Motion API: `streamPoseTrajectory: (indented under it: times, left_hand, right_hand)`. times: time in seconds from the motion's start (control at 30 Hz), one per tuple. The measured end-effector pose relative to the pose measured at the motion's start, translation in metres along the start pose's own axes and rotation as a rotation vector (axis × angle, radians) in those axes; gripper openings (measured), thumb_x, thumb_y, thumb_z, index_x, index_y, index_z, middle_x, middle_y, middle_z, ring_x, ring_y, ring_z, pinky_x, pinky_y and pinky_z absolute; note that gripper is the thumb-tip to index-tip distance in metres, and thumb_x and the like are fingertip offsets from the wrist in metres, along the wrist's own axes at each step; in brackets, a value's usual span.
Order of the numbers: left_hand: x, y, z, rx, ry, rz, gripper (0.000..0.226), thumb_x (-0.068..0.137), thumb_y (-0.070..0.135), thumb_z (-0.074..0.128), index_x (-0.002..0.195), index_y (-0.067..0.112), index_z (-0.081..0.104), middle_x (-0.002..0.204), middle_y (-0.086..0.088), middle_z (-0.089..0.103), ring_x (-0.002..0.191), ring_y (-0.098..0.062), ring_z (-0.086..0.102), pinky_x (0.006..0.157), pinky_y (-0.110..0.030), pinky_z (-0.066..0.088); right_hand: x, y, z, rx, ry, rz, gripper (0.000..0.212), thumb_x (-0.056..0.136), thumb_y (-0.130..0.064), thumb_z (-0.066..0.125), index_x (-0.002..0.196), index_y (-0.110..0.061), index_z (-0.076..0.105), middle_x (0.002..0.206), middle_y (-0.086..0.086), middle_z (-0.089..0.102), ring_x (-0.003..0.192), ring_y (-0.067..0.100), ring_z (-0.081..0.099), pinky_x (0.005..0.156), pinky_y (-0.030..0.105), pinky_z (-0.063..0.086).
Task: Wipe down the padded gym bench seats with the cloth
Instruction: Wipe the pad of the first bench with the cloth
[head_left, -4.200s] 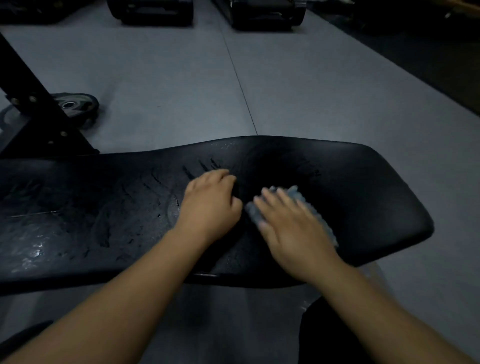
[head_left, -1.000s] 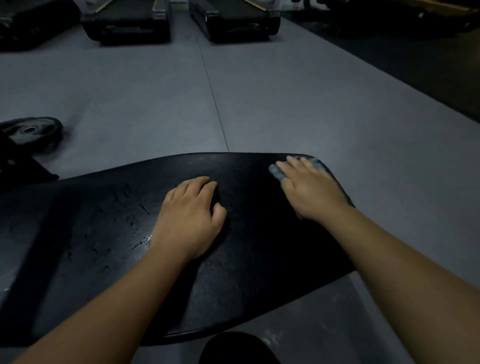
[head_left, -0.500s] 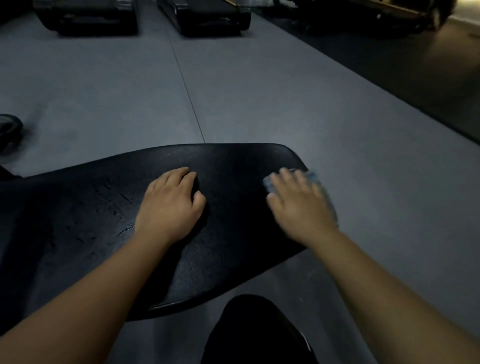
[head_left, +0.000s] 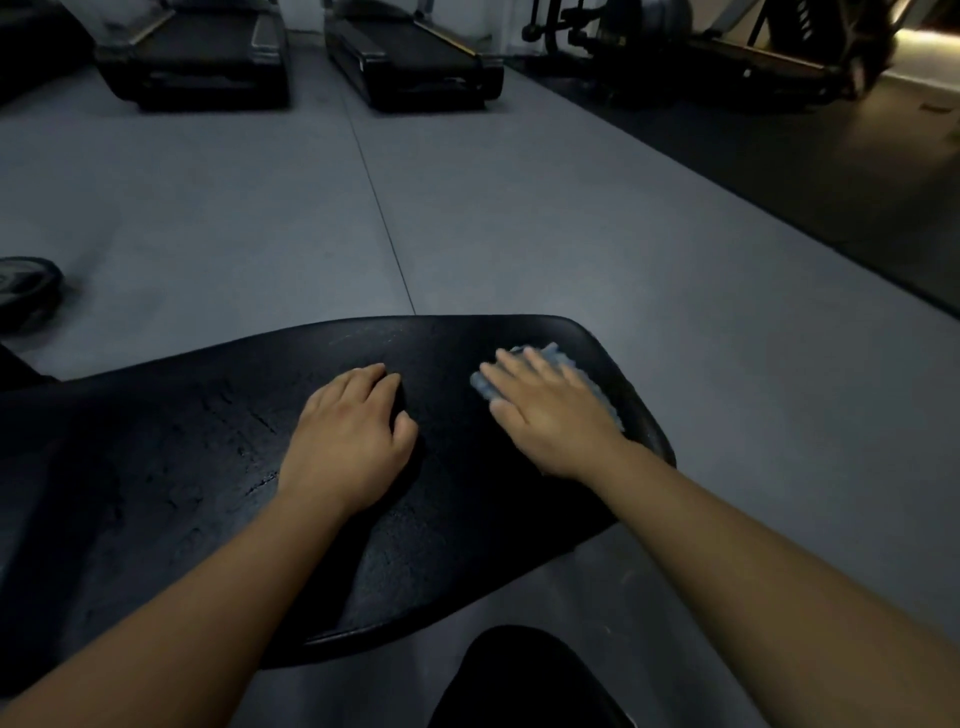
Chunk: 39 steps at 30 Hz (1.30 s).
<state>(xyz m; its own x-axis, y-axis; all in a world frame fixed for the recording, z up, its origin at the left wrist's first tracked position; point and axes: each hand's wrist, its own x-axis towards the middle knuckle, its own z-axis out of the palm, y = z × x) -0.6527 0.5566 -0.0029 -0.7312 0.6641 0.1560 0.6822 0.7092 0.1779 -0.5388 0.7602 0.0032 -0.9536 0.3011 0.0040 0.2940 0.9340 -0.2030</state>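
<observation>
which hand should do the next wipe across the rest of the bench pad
Right. The right hand lies flat on the blue cloth near the end of the bench pad, ready to sweep across it. The left hand rests bare on the pad, holding nothing; it likely serves better as a brace.

Left treadmill (head_left: 192, 57) and right treadmill (head_left: 415, 57) side by side on grey floor (head_left: 571, 249). Weight plate (head_left: 26, 291) flat at left edge. Dim equipment (head_left: 649, 52) far right, possibly a weight machine.

Both forearms bare to frame edge; L hand (head_left: 348, 441) + R hand (head_left: 550, 415) bare too. Black garment (head_left: 519, 680) bottom centre, looks like trouser knee, detail too dark.
</observation>
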Motion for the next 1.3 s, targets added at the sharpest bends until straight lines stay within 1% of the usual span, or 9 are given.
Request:
streamPoseTrajectory:
  times: [0.1,0.23,0.4,0.47,0.6,0.8,0.97,1.17,1.3]
  left_hand:
    - [0.001,0.000,0.000,0.000,0.006,0.000,0.066,0.091,0.046,0.024,0.146,0.018,0.046,0.155,-0.003,0.040,0.144,-0.022,0.033,0.119,-0.043,0.027]
    - [0.001,0.004,-0.001,0.020,0.015,0.010,0.066,0.090,0.045,0.025,0.142,0.016,0.050,0.152,-0.005,0.044,0.141,-0.024,0.037,0.116,-0.044,0.030]
    - [0.023,0.014,-0.006,0.014,-0.093,0.012,0.059,0.093,0.050,0.035,0.144,0.021,0.045,0.157,-0.003,0.036,0.144,-0.024,0.031,0.115,-0.042,0.027]
    - [0.034,0.033,-0.002,-0.015,-0.094,0.057,0.057,0.093,0.049,0.043,0.144,0.025,0.044,0.157,-0.001,0.035,0.144,-0.023,0.031,0.115,-0.041,0.026]
    - [0.031,0.066,0.017,-0.061,-0.045,0.126,0.056,0.092,0.050,0.039,0.144,0.028,0.044,0.156,0.003,0.036,0.145,-0.018,0.028,0.119,-0.045,0.018]
    - [0.030,0.060,0.022,-0.119,0.030,0.121,0.052,0.092,0.048,0.039,0.138,0.025,0.048,0.150,0.007,0.044,0.142,-0.012,0.032,0.121,-0.040,0.017]
    - [0.027,0.063,0.022,-0.119,0.038,0.117,0.052,0.091,0.047,0.038,0.137,0.024,0.048,0.151,0.006,0.041,0.142,-0.013,0.032,0.121,-0.040,0.018]
    - [0.030,0.058,0.024,-0.146,0.078,0.115,0.039,0.089,0.044,0.042,0.122,0.026,0.052,0.139,0.007,0.051,0.133,-0.012,0.040,0.117,-0.037,0.024]
    - [0.028,0.056,0.026,-0.165,0.081,0.117,0.036,0.090,0.042,0.044,0.122,0.027,0.052,0.142,0.008,0.049,0.134,-0.012,0.040,0.117,-0.035,0.023]
  right_hand:
    - [0.000,0.033,-0.007,-0.061,0.016,-0.048,0.068,0.095,-0.056,0.011,0.156,-0.032,0.029,0.165,-0.004,0.022,0.153,0.017,0.015,0.124,0.039,0.011]
    - [0.056,0.034,-0.007,-0.070,-0.001,0.267,0.057,0.103,-0.049,0.017,0.158,-0.032,0.019,0.168,-0.004,0.011,0.154,0.022,0.007,0.123,0.049,0.006]
    - [0.009,0.001,0.008,-0.053,-0.006,-0.120,0.071,0.094,-0.055,-0.002,0.157,-0.035,0.022,0.167,-0.008,0.015,0.154,0.017,0.009,0.124,0.045,0.010]
    - [0.016,0.030,0.003,-0.116,-0.022,-0.109,0.081,0.088,-0.056,-0.014,0.158,-0.036,0.021,0.167,-0.005,0.017,0.154,0.019,0.011,0.123,0.045,0.012]
    - [0.069,0.031,-0.002,-0.072,0.022,0.278,0.057,0.102,-0.043,0.013,0.158,-0.033,0.020,0.167,-0.004,0.013,0.153,0.023,0.009,0.123,0.049,0.009]
    - [0.040,0.021,0.005,-0.010,0.030,-0.036,0.060,0.101,-0.049,0.009,0.157,-0.035,0.026,0.166,-0.009,0.017,0.153,0.015,0.010,0.124,0.043,0.010]
    - [0.107,0.042,0.001,-0.030,0.031,0.298,0.057,0.099,-0.046,0.013,0.152,-0.032,0.032,0.162,-0.001,0.028,0.148,0.025,0.024,0.120,0.052,0.018]
    - [0.056,0.018,0.006,0.006,-0.007,-0.031,0.061,0.100,-0.051,0.003,0.158,-0.037,0.021,0.167,-0.011,0.011,0.154,0.014,0.005,0.124,0.044,0.006]
    - [0.093,0.061,-0.004,-0.008,0.021,0.263,0.058,0.102,-0.050,0.011,0.155,-0.034,0.028,0.163,-0.003,0.026,0.149,0.022,0.023,0.121,0.046,0.017]
